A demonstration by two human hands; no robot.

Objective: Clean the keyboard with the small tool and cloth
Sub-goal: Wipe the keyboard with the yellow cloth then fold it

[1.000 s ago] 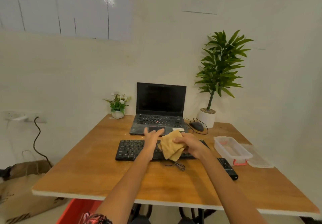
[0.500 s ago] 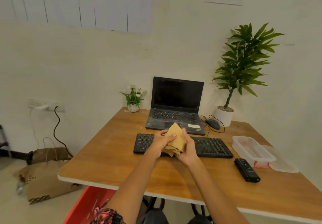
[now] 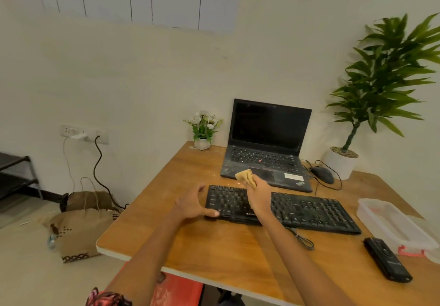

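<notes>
Both forearms reach forward toward twelve o'clock. The left hand (image 3: 193, 202) is spread, fingers (image 3: 212, 213) loosely extended toward three o'clock, thumb raised, fingertips touching the keyboard (image 3: 309, 208). The right hand (image 3: 259, 198), at its two o'clock, is raised with fingers curled, gripping the cloth (image 3: 245, 177).
</notes>
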